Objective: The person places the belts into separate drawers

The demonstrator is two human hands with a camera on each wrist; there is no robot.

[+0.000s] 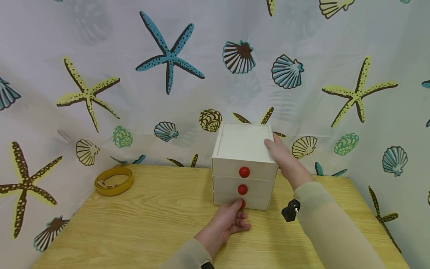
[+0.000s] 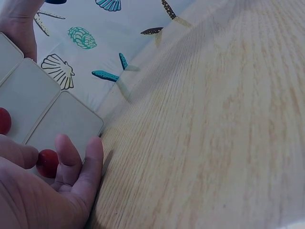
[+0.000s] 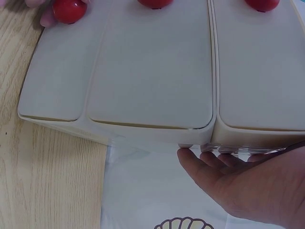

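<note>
A small white drawer unit point(image 1: 246, 142) stands on the wooden table, its three drawers stacked, each with a round red knob. At the lowest knob point(image 2: 47, 163) my left hand point(image 1: 226, 222) pinches with thumb and index finger, the other fingers held loosely below. My right hand point(image 1: 280, 151) grips the unit's upper right side, thumb over the top edge. In the right wrist view, the fingers point(image 3: 200, 169) of that hand lie along the side wall near the top drawer. All three drawers look closed, fronts nearly flush. The top red knob point(image 1: 244, 172) and middle knob point(image 1: 242, 189) are untouched.
A coiled yellow belt point(image 1: 114, 181) lies at the table's back left corner. The light wooden table point(image 1: 151, 216) meets a white curtain point(image 1: 208, 93) printed with starfish and shells, which hangs close behind the unit and along both sides.
</note>
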